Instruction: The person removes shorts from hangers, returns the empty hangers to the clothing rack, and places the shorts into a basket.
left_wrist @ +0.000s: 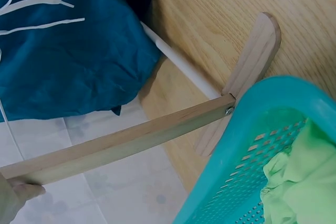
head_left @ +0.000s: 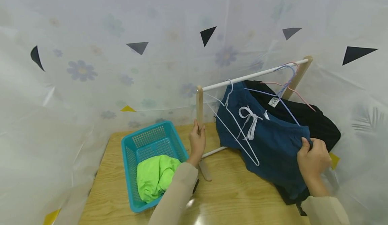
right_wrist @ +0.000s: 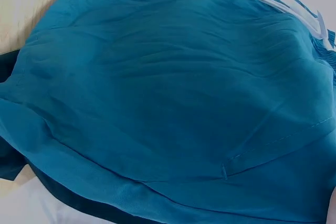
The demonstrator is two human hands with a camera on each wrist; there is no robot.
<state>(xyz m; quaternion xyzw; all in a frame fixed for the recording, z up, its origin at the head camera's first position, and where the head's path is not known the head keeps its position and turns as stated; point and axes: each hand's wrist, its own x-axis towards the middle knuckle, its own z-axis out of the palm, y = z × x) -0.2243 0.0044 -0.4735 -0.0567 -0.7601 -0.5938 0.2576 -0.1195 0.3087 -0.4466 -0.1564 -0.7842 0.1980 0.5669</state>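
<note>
Blue shorts (head_left: 269, 151) with a white drawstring (head_left: 252, 125) hang from a purple hanger (head_left: 286, 107) on the rack's white rail (head_left: 254, 75). At the right end of their waistband, my right hand (head_left: 313, 159) pinches the fabric between thumb and fingers. My left hand (head_left: 197, 142) grips the rack's near wooden post (head_left: 199, 103); its thumb side shows at the lower left edge in the left wrist view. In the right wrist view the shorts (right_wrist: 157, 103) fill most of the picture, with only a sliver of the hand at the right edge.
A bare white hanger (head_left: 239, 130) hangs in front of the shorts. Behind them is a black garment (head_left: 321, 124) with a pink hanger (head_left: 303, 99). Left of the rack, a teal basket (head_left: 125, 164) holds a bright green cloth (head_left: 156, 176) on the wooden table (head_left: 230, 191).
</note>
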